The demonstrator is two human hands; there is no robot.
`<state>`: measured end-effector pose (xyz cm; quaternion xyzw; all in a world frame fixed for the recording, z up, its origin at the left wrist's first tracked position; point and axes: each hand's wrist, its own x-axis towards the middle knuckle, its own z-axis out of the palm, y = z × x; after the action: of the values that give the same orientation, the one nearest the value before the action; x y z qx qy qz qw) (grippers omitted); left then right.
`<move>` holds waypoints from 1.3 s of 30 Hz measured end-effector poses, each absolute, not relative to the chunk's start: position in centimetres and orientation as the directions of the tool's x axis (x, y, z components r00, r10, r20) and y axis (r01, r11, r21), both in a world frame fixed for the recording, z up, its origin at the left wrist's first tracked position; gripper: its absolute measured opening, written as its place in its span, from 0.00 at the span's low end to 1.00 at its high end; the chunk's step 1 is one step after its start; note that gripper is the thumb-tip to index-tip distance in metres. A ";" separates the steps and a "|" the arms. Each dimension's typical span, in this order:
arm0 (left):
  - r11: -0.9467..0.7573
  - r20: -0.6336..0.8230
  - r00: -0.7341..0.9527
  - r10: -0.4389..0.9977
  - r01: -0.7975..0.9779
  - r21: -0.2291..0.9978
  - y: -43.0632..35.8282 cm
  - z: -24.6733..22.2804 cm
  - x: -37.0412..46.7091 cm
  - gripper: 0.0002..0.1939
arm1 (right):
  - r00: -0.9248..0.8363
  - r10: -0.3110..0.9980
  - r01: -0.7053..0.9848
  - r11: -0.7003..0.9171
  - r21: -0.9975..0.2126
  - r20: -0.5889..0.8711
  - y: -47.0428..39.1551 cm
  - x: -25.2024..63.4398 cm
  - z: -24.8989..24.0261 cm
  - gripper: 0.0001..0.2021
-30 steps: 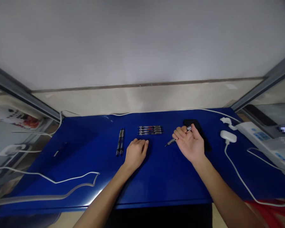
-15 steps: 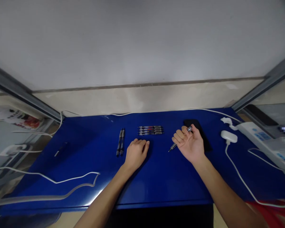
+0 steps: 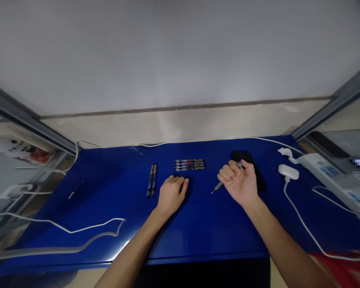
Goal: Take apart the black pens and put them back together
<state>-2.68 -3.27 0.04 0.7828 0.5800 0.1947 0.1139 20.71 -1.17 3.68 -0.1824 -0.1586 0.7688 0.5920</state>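
My right hand [image 3: 238,180] is raised over the right part of the blue desk, palm turned up, its fingers curled round a pen [image 3: 218,186]. The pen's grey section and tip stick out past the fingers to the lower left, and its other end shows by the thumb. My left hand [image 3: 173,193] rests palm down on the desk, fingers bent under and thumb alongside; no object shows in it. Just left of it lie two pens [image 3: 151,180] side by side, pointing away from me. Beyond it, several pens [image 3: 189,165] form a neat sideways row.
Behind my right hand lies a black flat object [image 3: 259,182]. To the right are a white charger-like case [image 3: 289,172] with a cable and a white power strip [image 3: 330,170]. White cables [image 3: 78,229] cross the left side of the blue desk [image 3: 210,228]. A wall stands behind.
The pen in my right hand has tilted slightly, its tip a little lower and further left. My left hand stays where it was. The view has shifted very slightly.
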 end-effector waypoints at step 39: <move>-0.319 0.181 0.268 0.946 0.868 0.381 -3.3 0.1 -2.7 0.20 | -0.185 0.976 -0.865 -0.217 -0.452 -0.116 -1.1 20.9 3.5 0.20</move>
<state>-2.67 -3.29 0.10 0.7896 0.5743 0.1898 0.1030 20.91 -1.13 3.53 -0.1924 -0.1437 0.7561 0.6088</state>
